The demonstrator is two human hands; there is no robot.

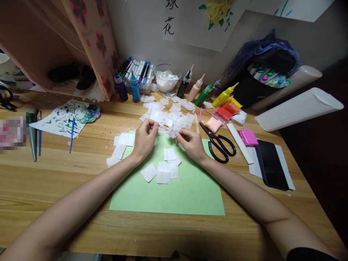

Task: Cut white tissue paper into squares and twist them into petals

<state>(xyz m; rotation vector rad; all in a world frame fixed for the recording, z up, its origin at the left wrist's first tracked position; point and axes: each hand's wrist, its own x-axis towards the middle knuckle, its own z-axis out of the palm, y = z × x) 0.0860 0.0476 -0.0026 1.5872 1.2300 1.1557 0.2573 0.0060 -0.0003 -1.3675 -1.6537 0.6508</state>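
Observation:
Over the top edge of a light green sheet of paper (pixel 190 195), my two hands face each other a short way apart. My left hand (pixel 145 139) is closed, thumb and index finger pinched; whatever sits in the pinch cannot be made out. Thumb and fingers of my right hand (pixel 191 143) pinch the edge of a thin white paper piece (pixel 170 133). Just behind both hands lies a loose heap of white paper squares (pixel 156 112). More squares (pixel 163 177) rest on the green sheet, and several (pixel 119 151) lie beside my left wrist.
Black-handled scissors (pixel 221 145) lie right of my right hand. Behind the heap stand paint bottles (pixel 202 94), a glass bowl (pixel 167 78) and markers (pixel 138 74). A phone (pixel 272 165) lies at right; paintbrushes (pixel 72 134) and a paint-smeared sheet (pixel 58 121) at left.

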